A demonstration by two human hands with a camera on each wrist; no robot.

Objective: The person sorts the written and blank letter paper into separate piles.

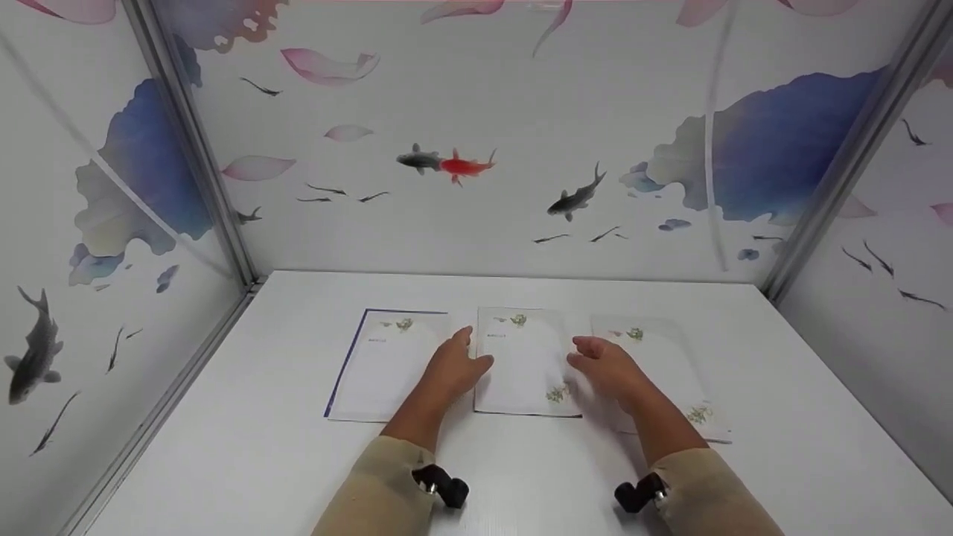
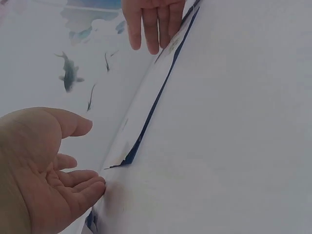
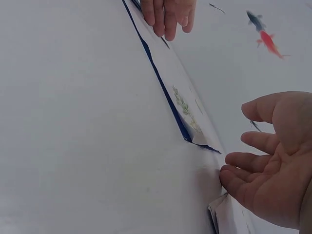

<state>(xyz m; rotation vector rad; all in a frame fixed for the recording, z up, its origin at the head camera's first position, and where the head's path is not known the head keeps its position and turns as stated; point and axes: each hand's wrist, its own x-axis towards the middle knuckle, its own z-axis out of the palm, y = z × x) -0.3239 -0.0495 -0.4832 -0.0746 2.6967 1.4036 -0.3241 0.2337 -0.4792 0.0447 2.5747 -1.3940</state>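
Three thin white paper pads with small printed plant sprigs lie side by side: a left pad [image 1: 372, 380], a middle pad [image 1: 521, 372] and a right pad [image 1: 674, 372]. My left hand [image 1: 456, 366] hovers around the gap between the left and middle pads, its fingers loosely bent and holding nothing. On the other side, my right hand [image 1: 607, 368] is beside the middle pad's right edge and partly covers the right pad. Its fingers are also relaxed, with nothing between them. Low in both wrist views, the middle pad's near edge [image 2: 156, 100] shows dark blue and slightly lifted.
The pads rest on a white table [image 1: 514, 476]. Behind it stands a white back panel [image 1: 476, 238] printed with fish and petals, and similar panels rise at both sides. Metal posts [image 1: 197, 149] mark the corners. Each sleeve carries a black wrist device [image 1: 447, 487].
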